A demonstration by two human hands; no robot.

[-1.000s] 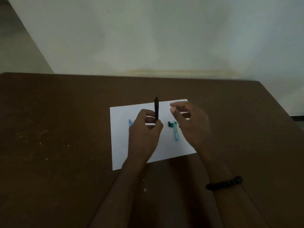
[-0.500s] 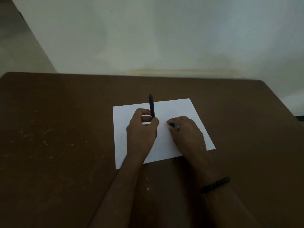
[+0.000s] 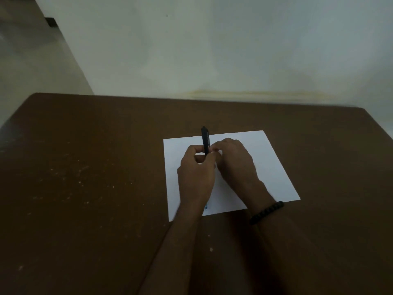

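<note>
A white sheet of paper (image 3: 265, 167) lies on the brown table (image 3: 95, 188). Above the sheet, my left hand (image 3: 196, 175) grips a black pen barrel (image 3: 205, 139) between thumb and fingers, holding it upright with its top sticking out. My right hand (image 3: 236, 162) is right beside it, its curled fingertips pinched together against the lower part of the barrel. They seem to hold a small pen part, which the fingers hide almost fully. A small blue piece (image 3: 205, 207) shows on the paper beside my left wrist.
A black bead bracelet (image 3: 266, 211) is on my right wrist. The table's far edge meets a pale wall (image 3: 212, 50). Light specks dot the tabletop at the left.
My right hand has lifted off the paper with its fingers pinched and moved up-left to the pen barrel. The left hand keeps the barrel upright. The view has shifted.
</note>
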